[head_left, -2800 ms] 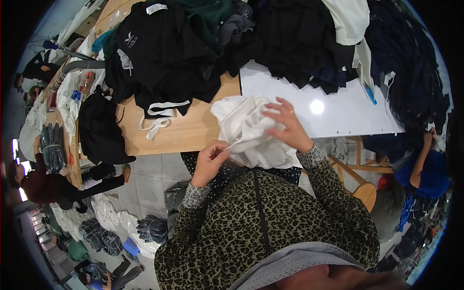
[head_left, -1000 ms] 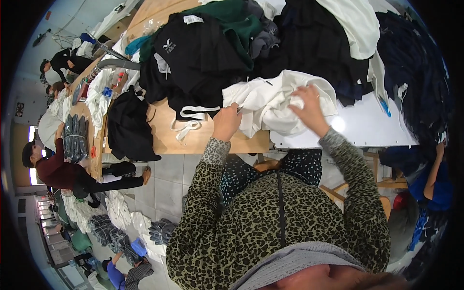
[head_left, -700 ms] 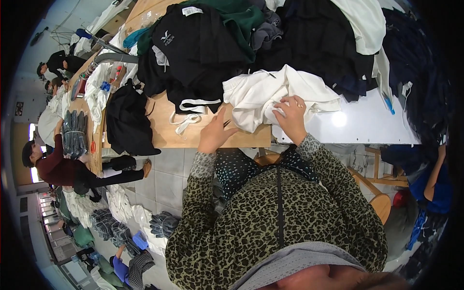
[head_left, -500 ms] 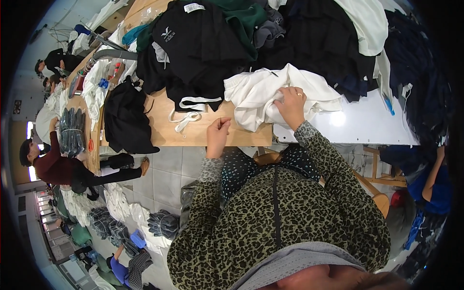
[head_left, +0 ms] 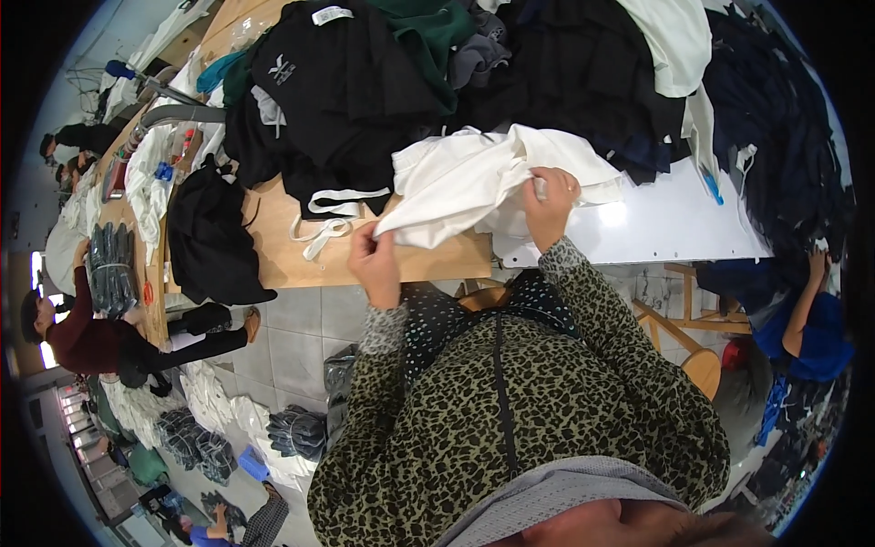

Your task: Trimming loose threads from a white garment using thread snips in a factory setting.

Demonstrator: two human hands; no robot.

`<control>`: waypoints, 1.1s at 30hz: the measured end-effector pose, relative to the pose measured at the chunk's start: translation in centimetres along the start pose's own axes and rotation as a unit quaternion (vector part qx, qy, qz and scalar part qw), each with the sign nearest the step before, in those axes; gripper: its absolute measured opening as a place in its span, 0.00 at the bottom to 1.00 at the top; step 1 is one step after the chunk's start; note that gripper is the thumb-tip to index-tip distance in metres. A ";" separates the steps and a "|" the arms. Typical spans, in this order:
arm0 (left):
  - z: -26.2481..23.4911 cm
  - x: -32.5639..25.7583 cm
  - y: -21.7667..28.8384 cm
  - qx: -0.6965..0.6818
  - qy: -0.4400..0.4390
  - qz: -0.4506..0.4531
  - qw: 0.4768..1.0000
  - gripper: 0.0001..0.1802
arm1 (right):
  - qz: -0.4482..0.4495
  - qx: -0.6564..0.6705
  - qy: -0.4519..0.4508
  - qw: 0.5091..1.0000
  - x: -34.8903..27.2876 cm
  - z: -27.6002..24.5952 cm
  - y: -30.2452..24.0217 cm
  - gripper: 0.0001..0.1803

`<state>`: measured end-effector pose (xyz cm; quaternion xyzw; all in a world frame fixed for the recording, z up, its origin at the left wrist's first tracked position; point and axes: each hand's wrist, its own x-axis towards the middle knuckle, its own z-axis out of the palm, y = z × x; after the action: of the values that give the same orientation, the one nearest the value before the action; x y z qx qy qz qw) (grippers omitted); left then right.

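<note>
A white fabric garment [head_left: 465,187] lies across the near edge of the table, stretched between my two hands. My left hand [head_left: 375,264] is closed on its left corner, thumb and fingers pinching the cloth. At the garment's right part, my right hand [head_left: 550,202] grips a fold of the same cloth, with a bit of white showing between thumb and fingers. Close to my left hand lies a loose white strip of tape [head_left: 330,223], looped on the bare wood. The garment's far side rests against dark clothes.
A black hooded garment [head_left: 351,91] and other dark clothing [head_left: 565,82] are heaped behind. The wooden tabletop [head_left: 273,246] meets a white board [head_left: 665,219] on the right. A black cloth [head_left: 205,228] hangs at the left edge. A person in dark red [head_left: 87,319] stands at another table.
My left hand has moved left and taken hold of the white garment's corner, pulling it out flatter. My right hand now grips a fold. The whole view has shifted slightly.
</note>
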<state>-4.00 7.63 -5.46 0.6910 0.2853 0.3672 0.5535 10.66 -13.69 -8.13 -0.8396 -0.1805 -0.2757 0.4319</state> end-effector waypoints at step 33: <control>8.8 -6.9 4.9 0.013 -0.393 0.111 0.913 0.04 | 0.530 0.490 0.058 0.689 -5.1 -8.2 -5.9 0.13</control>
<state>-0.76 -3.86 -3.09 0.8137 -0.0285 0.1215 0.5677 0.93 -17.42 -3.72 -0.4470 0.2107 0.0791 0.8658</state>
